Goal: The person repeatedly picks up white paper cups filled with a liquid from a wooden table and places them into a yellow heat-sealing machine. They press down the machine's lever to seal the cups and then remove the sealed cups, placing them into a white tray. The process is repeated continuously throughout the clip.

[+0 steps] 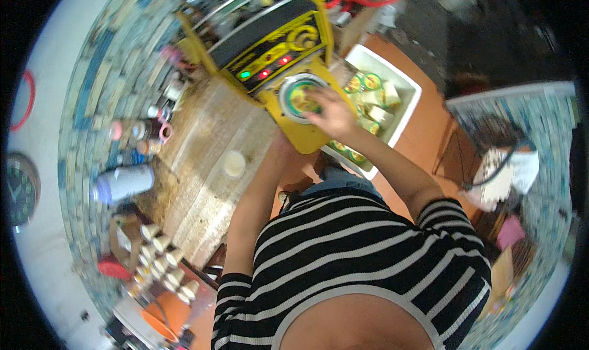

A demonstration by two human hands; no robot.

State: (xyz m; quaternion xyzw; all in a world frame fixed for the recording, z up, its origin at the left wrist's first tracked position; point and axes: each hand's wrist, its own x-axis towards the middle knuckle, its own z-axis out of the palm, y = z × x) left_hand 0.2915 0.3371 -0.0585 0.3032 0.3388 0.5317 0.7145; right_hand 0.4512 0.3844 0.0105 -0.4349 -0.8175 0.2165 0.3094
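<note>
A yellow and black cup sealing machine [276, 51] stands in front of me, with green and red lights on its panel. In the round metal holder [282, 102] of its yellow tray [303, 138] sits a cup with a printed green and yellow lid [301, 97]. My right hand [335, 115] reaches over this lid from the right, its thumb and fingers at the lid's edge; blur hides whether they grip it. My left hand [286, 143] is by the tray's near left edge, blurred and partly hidden. Left of it, a round pale cup [235, 164] stands on the wooden table [202, 166].
A white foam box [407, 106] at the right holds several lidded cups [372, 81]. Bottles and a pale blue flask [124, 184] line the table's left side. Lower left are stacks of paper cups [161, 267] and an orange container [165, 315].
</note>
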